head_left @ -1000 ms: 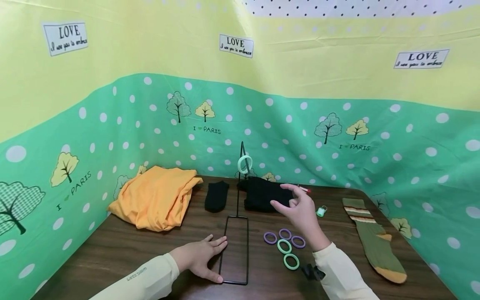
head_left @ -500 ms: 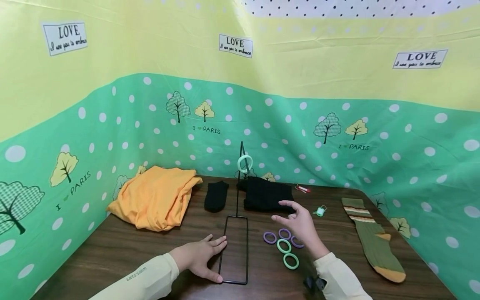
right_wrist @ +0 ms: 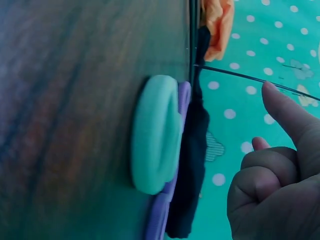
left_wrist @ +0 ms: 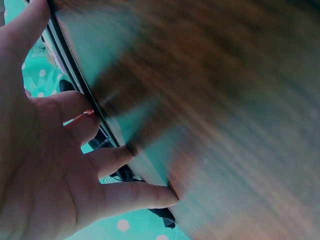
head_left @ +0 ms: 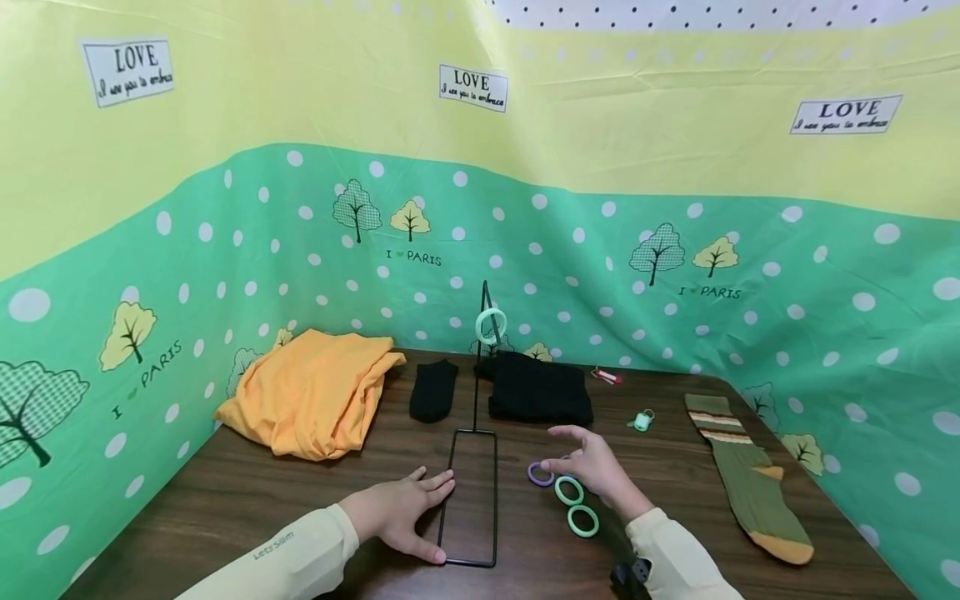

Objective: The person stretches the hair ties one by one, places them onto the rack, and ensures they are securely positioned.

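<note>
My left hand [head_left: 397, 512] rests flat on the table, fingers spread, with thumb and fingertips at the left side of a black wire stand's base [head_left: 496, 500]. A mint-green ring [head_left: 480, 327] hangs from the stand's top arm. Over the loose rings hovers my right hand [head_left: 596, 468], thumb and index finger apart, the other fingers bent, nothing held. Near it lie a purple ring [head_left: 530, 476] and two green rings, one upper [head_left: 557, 492] and one lower [head_left: 582, 536]; other purple rings are hidden behind the hand. In the right wrist view a green ring [right_wrist: 145, 135] appears close up beside purple ones [right_wrist: 158, 215].
Orange cloth [head_left: 307, 396] is heaped at the back left. Behind the stand lie a small black sock [head_left: 433, 392] and folded black fabric [head_left: 540, 390]. A red-and-white keychain [head_left: 607, 377], green key tag [head_left: 642, 421] and olive striped sock [head_left: 753, 487] are on the right.
My right hand has moved down and toward me, from before the black fabric to above the rings, now covering some purple ones. The left hand stays in place.
</note>
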Action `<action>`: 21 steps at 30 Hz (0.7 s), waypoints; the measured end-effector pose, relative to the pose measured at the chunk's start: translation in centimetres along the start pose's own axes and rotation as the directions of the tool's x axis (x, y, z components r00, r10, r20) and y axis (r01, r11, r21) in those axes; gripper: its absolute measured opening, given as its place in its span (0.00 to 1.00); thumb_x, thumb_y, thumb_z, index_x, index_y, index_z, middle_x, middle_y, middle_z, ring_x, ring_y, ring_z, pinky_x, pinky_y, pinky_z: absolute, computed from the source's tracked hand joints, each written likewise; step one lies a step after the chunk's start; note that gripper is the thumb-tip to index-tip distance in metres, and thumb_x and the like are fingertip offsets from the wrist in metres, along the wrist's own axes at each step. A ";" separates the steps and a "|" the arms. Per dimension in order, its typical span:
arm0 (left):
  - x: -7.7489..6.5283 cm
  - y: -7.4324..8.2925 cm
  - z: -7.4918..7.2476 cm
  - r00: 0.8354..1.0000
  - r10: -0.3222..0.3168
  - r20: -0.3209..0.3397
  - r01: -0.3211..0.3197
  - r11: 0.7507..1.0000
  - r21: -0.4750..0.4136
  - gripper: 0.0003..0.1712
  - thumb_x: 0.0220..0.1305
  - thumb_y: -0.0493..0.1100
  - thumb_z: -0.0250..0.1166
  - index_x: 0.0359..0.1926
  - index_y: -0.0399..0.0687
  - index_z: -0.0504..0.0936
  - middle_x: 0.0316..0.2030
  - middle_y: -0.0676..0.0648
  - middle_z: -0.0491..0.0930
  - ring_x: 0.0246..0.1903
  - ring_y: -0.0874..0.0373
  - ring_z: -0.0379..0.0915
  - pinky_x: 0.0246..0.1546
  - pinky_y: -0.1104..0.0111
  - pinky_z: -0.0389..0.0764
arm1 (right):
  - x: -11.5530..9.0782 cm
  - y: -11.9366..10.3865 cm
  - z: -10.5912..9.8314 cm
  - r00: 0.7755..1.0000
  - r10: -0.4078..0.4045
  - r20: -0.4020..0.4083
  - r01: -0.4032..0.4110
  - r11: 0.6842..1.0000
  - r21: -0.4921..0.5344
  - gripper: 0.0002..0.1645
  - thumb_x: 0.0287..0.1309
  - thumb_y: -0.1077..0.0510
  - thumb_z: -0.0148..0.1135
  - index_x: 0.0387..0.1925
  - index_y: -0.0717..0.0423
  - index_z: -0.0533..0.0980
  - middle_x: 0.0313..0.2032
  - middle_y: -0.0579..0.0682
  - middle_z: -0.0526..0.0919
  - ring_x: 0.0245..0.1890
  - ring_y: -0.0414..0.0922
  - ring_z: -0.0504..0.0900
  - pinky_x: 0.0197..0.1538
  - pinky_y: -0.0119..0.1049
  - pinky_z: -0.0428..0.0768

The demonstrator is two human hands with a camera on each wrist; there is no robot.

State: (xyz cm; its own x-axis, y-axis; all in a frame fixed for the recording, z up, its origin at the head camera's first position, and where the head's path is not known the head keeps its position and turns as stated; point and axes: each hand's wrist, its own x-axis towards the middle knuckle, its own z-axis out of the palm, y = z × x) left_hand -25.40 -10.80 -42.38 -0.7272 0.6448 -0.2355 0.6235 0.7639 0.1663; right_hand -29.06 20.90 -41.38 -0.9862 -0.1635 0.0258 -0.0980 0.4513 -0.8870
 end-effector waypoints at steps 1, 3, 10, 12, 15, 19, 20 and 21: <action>0.0 0.0 0.0 1.000 0.001 -0.001 -0.001 1.000 0.000 0.55 0.48 0.75 0.58 0.71 0.54 0.54 0.72 0.54 0.47 0.68 0.37 0.48 0.60 0.50 0.65 | 0.1 0.2 0.1 1.000 0.003 0.020 -0.003 1.000 0.007 0.37 0.45 0.58 0.72 0.57 0.64 0.69 0.11 0.42 0.69 0.12 0.36 0.63 0.18 0.29 0.64; 0.0 0.0 0.0 1.000 0.004 -0.003 -0.004 1.000 -0.001 0.55 0.48 0.75 0.58 0.71 0.54 0.54 0.72 0.53 0.47 0.68 0.37 0.48 0.60 0.50 0.65 | 0.2 0.4 0.2 0.999 0.016 0.048 -0.016 1.000 0.005 0.36 0.45 0.60 0.71 0.57 0.64 0.69 0.10 0.41 0.65 0.12 0.36 0.59 0.16 0.28 0.61; 0.0 0.0 0.0 1.000 0.003 -0.008 -0.003 1.000 0.001 0.55 0.48 0.75 0.58 0.71 0.53 0.54 0.72 0.53 0.47 0.68 0.36 0.47 0.60 0.50 0.65 | 0.5 0.9 0.6 0.992 0.082 0.097 -0.075 0.995 -0.071 0.34 0.45 0.63 0.71 0.56 0.60 0.70 0.11 0.41 0.60 0.09 0.36 0.54 0.13 0.27 0.56; -0.1 0.0 0.0 1.000 0.002 -0.007 -0.002 1.000 0.002 0.55 0.48 0.75 0.58 0.71 0.53 0.54 0.72 0.53 0.48 0.68 0.36 0.48 0.60 0.50 0.64 | 0.6 0.9 0.7 0.988 0.112 0.105 -0.102 0.990 -0.097 0.34 0.44 0.63 0.71 0.55 0.59 0.70 0.12 0.42 0.62 0.09 0.35 0.53 0.13 0.27 0.56; -0.1 0.1 -0.1 1.000 -0.001 0.001 0.001 1.000 -0.004 0.55 0.48 0.75 0.58 0.71 0.53 0.55 0.72 0.53 0.48 0.68 0.37 0.47 0.60 0.50 0.65 | 0.8 1.0 0.8 0.982 0.154 0.111 -0.141 0.983 -0.117 0.33 0.42 0.64 0.72 0.54 0.58 0.71 0.14 0.43 0.66 0.09 0.35 0.53 0.13 0.27 0.56; -0.2 0.3 -0.3 1.000 -0.004 0.008 0.004 1.000 -0.014 0.54 0.48 0.74 0.59 0.71 0.53 0.55 0.72 0.53 0.48 0.68 0.37 0.47 0.60 0.50 0.65 | 1.0 1.3 1.1 0.981 0.171 0.094 -0.159 0.980 -0.122 0.31 0.40 0.67 0.72 0.50 0.60 0.73 0.23 0.49 0.72 0.09 0.36 0.53 0.14 0.27 0.56; -0.2 0.3 -0.3 1.000 -0.005 0.009 0.005 1.000 -0.014 0.54 0.48 0.74 0.59 0.71 0.53 0.55 0.72 0.53 0.48 0.68 0.37 0.47 0.60 0.50 0.65 | 1.1 1.3 1.2 0.981 0.172 0.088 -0.160 0.979 -0.123 0.30 0.39 0.68 0.72 0.49 0.60 0.73 0.26 0.51 0.73 0.09 0.36 0.53 0.14 0.27 0.56; -0.2 0.3 -0.4 1.000 -0.005 0.008 0.005 1.000 -0.013 0.54 0.48 0.74 0.59 0.71 0.53 0.55 0.72 0.53 0.48 0.68 0.37 0.47 0.60 0.50 0.65 | 1.1 1.4 1.2 0.981 0.178 0.081 -0.168 0.978 -0.125 0.29 0.38 0.69 0.72 0.48 0.60 0.74 0.27 0.51 0.73 0.09 0.36 0.53 0.14 0.27 0.56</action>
State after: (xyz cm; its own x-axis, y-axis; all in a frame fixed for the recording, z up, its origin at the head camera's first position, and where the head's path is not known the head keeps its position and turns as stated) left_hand -25.19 -10.69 -41.94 -0.7278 0.6410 -0.2438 0.6161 0.7673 0.1779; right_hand -30.13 20.28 -43.14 -0.9737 -0.1509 -0.1704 0.0529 0.5781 -0.8143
